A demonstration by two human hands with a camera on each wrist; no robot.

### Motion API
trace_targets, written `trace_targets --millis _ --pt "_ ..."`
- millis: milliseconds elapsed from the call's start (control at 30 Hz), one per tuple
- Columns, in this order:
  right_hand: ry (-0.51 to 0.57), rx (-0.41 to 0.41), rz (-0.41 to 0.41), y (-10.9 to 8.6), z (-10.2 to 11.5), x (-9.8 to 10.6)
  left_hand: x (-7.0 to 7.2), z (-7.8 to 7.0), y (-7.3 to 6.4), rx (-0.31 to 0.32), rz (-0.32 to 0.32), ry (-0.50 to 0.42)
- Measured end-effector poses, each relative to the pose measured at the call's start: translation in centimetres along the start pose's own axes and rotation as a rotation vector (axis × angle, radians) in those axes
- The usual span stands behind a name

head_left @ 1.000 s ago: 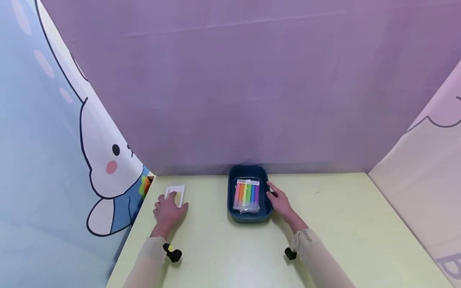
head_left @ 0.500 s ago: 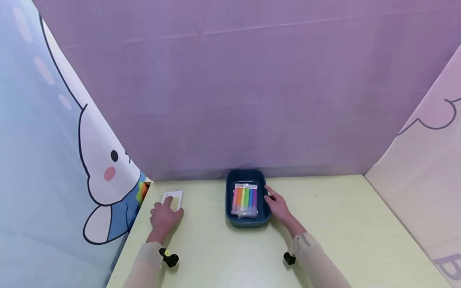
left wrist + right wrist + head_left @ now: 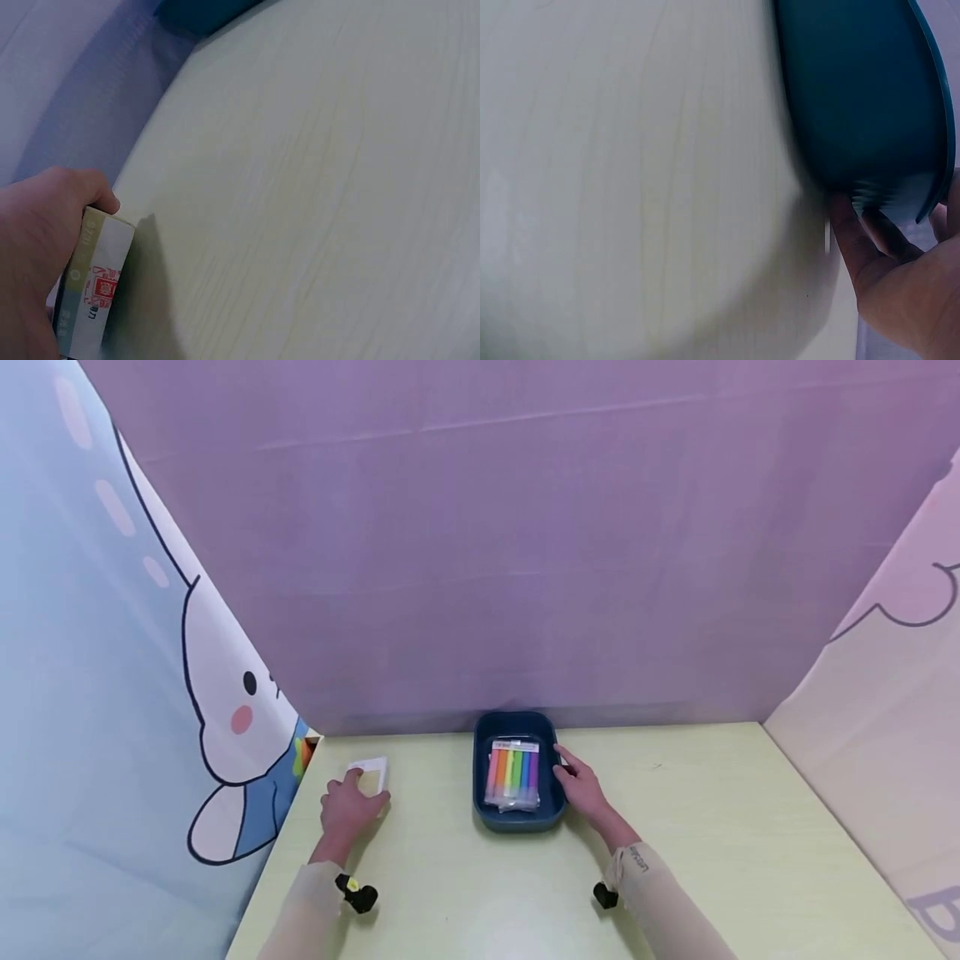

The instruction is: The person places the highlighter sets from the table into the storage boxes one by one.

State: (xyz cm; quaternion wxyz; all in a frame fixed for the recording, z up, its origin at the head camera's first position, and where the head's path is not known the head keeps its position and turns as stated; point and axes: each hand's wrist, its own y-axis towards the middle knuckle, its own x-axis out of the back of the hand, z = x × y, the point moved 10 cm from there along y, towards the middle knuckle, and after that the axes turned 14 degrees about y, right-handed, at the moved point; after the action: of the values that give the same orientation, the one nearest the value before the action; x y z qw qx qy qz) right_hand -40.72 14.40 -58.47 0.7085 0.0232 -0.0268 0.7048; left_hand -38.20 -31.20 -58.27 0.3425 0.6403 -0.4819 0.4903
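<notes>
My left hand (image 3: 350,807) holds a small white and tan box (image 3: 371,777) at the far left of the table, its fingers and thumb about the sides. In the left wrist view, a narrow side of the box (image 3: 94,281) shows printed text and a red square mark. My right hand (image 3: 588,793) holds the right wall of a dark blue plastic bin (image 3: 517,821), fingertips at the rim. Seen from the right wrist, fingers (image 3: 847,225) reach to the bin's lower edge. A clear packet of rainbow-coloured markers (image 3: 513,774) lies in the bin.
The pale wood table (image 3: 465,893) ends at a purple cloth backdrop (image 3: 480,568) right behind the bin. A rabbit-print cloth (image 3: 225,710) hangs along the left edge, a pale printed one (image 3: 900,718) on the right.
My left hand has settled its grip on the box, which looks slightly tilted now instead of flat. My right hand and the bin keep their places; the head view has shifted a little.
</notes>
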Motion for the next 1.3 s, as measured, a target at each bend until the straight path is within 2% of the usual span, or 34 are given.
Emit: trace_targets --millis 167,467,833,1300 --pt "0.004 -0.001 0.009 0.2 0.1 0.2 0.4 -1.5 -0.5 -0.017 0.001 -0.01" --pt "-0.002 -0.015 0.001 0.4 -0.3 0.6 0.0 -3.8 -0.6 -0.062 -0.018 0.001" --pt "-0.002 -0.012 0.003 0.5 -0.4 0.3 1.2 -6.4 -1.3 -0.091 -0.084 0.005" --pt "0.012 0.008 -0.01 0.8 -0.4 0.2 2.3 -10.2 -1.7 -0.121 -0.127 -0.002"
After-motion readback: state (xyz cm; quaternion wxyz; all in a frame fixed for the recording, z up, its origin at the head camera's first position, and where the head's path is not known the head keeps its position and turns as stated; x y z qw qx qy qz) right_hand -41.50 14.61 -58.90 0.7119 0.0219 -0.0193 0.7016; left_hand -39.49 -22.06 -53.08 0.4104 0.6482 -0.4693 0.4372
